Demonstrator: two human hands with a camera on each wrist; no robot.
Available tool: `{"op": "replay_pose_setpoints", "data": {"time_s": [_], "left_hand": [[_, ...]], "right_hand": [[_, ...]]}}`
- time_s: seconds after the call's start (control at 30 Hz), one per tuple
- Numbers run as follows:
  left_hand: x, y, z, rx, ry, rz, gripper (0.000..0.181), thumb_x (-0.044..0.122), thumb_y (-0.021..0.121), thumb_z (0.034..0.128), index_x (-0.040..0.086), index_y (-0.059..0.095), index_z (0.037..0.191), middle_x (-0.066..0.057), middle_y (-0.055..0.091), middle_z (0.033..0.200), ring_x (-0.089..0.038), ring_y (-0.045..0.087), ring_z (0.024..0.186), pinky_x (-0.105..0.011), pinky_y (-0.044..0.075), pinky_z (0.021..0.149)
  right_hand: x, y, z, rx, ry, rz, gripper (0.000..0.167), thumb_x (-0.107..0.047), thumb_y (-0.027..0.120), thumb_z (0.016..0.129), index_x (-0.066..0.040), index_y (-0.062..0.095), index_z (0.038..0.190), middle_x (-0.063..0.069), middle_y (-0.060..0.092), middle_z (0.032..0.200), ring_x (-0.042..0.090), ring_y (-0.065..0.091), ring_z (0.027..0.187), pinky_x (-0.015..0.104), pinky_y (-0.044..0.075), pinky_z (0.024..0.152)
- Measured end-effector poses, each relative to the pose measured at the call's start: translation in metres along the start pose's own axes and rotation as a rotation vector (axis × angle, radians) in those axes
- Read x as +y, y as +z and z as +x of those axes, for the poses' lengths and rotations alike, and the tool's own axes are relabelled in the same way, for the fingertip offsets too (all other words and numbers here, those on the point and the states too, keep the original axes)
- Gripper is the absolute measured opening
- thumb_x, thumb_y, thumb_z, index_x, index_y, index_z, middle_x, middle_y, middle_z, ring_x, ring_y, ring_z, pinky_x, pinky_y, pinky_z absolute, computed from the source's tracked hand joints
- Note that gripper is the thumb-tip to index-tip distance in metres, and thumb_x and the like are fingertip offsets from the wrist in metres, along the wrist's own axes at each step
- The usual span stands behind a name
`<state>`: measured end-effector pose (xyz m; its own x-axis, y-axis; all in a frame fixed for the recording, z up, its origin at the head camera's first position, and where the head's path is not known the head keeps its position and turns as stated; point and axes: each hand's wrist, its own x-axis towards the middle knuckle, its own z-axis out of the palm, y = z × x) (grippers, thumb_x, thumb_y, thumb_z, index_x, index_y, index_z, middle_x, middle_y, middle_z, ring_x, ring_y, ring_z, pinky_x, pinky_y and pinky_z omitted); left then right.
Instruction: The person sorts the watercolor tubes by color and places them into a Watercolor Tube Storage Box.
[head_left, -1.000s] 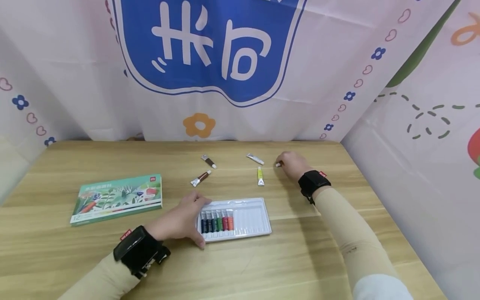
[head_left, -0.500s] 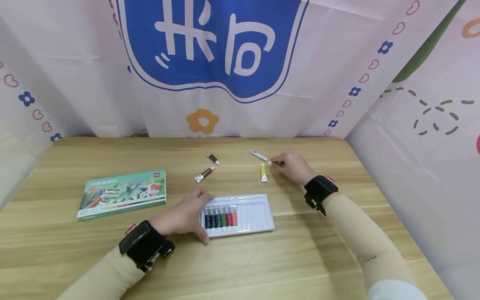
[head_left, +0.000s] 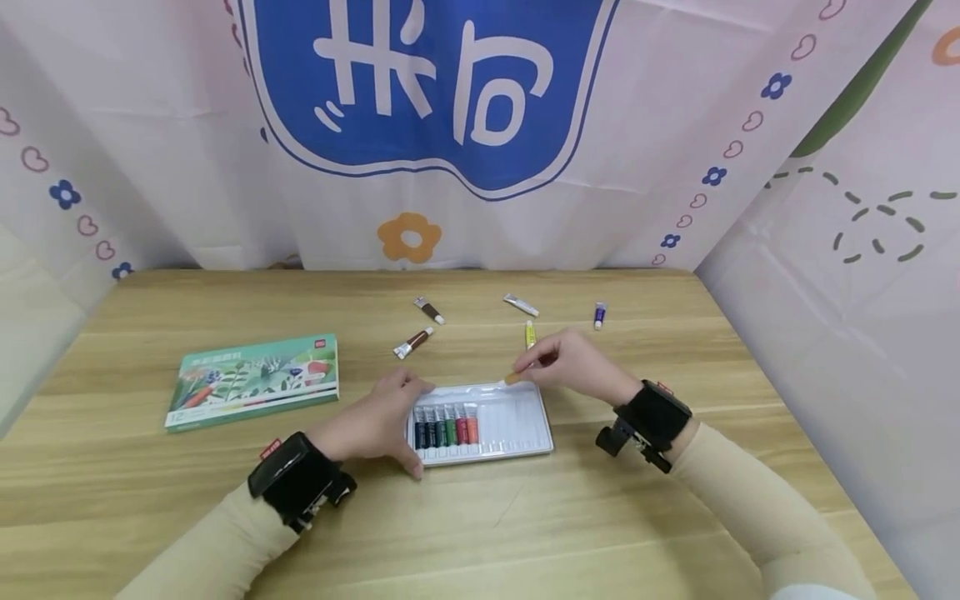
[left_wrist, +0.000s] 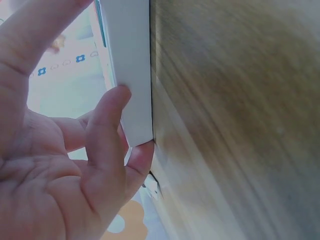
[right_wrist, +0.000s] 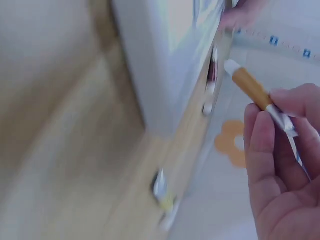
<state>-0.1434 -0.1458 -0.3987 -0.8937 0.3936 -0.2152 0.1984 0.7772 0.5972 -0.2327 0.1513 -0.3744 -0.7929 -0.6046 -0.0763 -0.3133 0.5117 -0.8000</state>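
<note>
So this is looking like the packing-up stage: someone is slotting paint tubes into a white tray (head_left: 465, 395) on the bench (head_left: 390, 533), and I'd guess they're about midway. Six filled slots (head_left: 446, 429) are sitting at the left end, while the bare slots (head_left: 512, 427) are taking up the right. The left hand (head_left: 371, 421) is holding the tray's left end, thumb on the near edge and fingers on the far one, basically keeping it steady. The right hand's (head_left: 573, 362) grip is pinching an orange tube (right_wrist: 252, 89) by its silver tail; it's hanging tilted by the tray's far edge, white cap leading, not lying in a slot yet. IMO the next move is calling for a turn, since the packed tubes are lying tails-away and this cap is pointing the wrong way, then a lowering into the first bare slot beside the orange-red one. The yellow tube (head_left: 530, 333), purple tube (head_left: 600, 315), silvery tube (head_left: 521, 305) and two brown tubes (head_left: 413, 342) are waiting behind on the bench.
</note>
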Motion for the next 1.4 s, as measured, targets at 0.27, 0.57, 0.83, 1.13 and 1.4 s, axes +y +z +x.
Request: {"op": "replay_pose_setpoints", "data": {"time_s": [0.27, 0.57, 0.83, 1.13, 1.4], "left_hand": [[0.000, -0.002, 0.002, -0.019, 0.015, 0.012, 0.115, 0.026, 0.102, 0.0532, -0.007, 0.045, 0.147, -0.026, 0.041, 0.142, -0.043, 0.041, 0.130, -0.059, 0.040, 0.111], [-0.004, 0.000, 0.001, -0.036, 0.013, 0.030, 0.118, 0.031, 0.102, 0.0532, -0.006, 0.044, 0.149, -0.026, 0.041, 0.143, -0.044, 0.042, 0.130, -0.059, 0.042, 0.109], [-0.003, 0.001, 0.002, -0.037, 0.014, 0.018, 0.116, 0.030, 0.102, 0.0534, -0.006, 0.045, 0.148, -0.025, 0.042, 0.141, -0.040, 0.043, 0.127, -0.057, 0.043, 0.108], [-0.004, -0.001, 0.002, -0.038, 0.016, 0.027, 0.115, 0.031, 0.102, 0.0548, -0.005, 0.045, 0.147, -0.024, 0.041, 0.140, -0.040, 0.043, 0.127, -0.057, 0.044, 0.108], [-0.005, -0.001, 0.002, -0.040, 0.021, 0.027, 0.115, 0.030, 0.102, 0.0551, -0.006, 0.045, 0.148, -0.025, 0.041, 0.141, -0.040, 0.042, 0.127, -0.057, 0.043, 0.109]], "right_hand": [[-0.008, 0.020, 0.000, -0.097, 0.113, 0.259, 0.028, -0.008, 0.080, 0.088, 0.001, 0.072, 0.113, 0.007, 0.077, 0.103, 0.025, 0.072, 0.095, 0.036, 0.058, 0.090], [-0.008, 0.039, 0.011, -0.135, 0.173, 0.239, 0.016, -0.009, 0.080, 0.089, -0.001, 0.078, 0.102, 0.008, 0.077, 0.099, 0.022, 0.074, 0.086, 0.036, 0.062, 0.080], [-0.008, 0.056, 0.012, -0.127, 0.114, 0.102, 0.015, -0.015, 0.082, 0.087, -0.006, 0.080, 0.100, 0.003, 0.077, 0.101, 0.015, 0.071, 0.084, 0.030, 0.059, 0.076], [-0.014, 0.061, 0.011, -0.113, -0.068, -0.172, 0.029, -0.020, 0.086, 0.083, -0.011, 0.080, 0.110, -0.003, 0.070, 0.102, 0.012, 0.060, 0.088, 0.027, 0.053, 0.077], [-0.015, 0.059, 0.004, -0.090, -0.093, -0.196, 0.024, -0.015, 0.081, 0.089, -0.010, 0.079, 0.112, -0.001, 0.070, 0.106, 0.012, 0.058, 0.087, 0.026, 0.052, 0.074]]}}
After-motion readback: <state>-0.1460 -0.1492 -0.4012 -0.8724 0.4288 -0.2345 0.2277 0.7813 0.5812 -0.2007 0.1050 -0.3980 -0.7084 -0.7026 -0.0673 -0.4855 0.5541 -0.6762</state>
